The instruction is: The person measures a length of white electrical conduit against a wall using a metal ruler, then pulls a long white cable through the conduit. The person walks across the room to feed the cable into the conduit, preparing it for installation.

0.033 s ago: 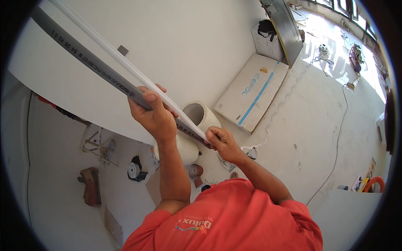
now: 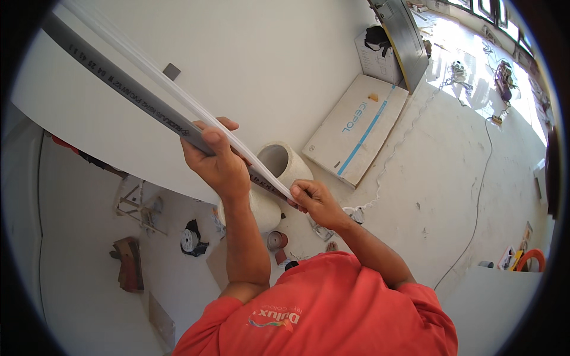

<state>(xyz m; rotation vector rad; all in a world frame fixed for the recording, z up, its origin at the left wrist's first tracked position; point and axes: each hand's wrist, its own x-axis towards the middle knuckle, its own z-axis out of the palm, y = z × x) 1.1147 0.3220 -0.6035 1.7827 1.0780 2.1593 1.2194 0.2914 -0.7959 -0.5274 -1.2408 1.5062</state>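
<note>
A long grey plastic pipe (image 2: 119, 89) with dark print slants from the upper left down to my hands. Along it lies a thin white plastic strip (image 2: 178, 92), apart from the pipe higher up and meeting it near my right hand. My left hand (image 2: 219, 160) is closed around the pipe partway along, its thumb on top and the strip passing by its fingers. At the lower end, my right hand (image 2: 314, 204) pinches the strip and pipe together between thumb and fingers. The fingers under the pipe are partly hidden.
Two pale cylinders (image 2: 285, 160) stand below the pipe. A flat white carton (image 2: 356, 130) lies beyond them, near a leaning grey panel (image 2: 404, 41). A cable (image 2: 484, 172) crosses the floor at right. Tape rolls (image 2: 277, 240) and a spool (image 2: 190, 240) lie at lower left.
The upper part of the white strip has shifted slightly to the left. Both hands keep their hold in nearly the same places.
</note>
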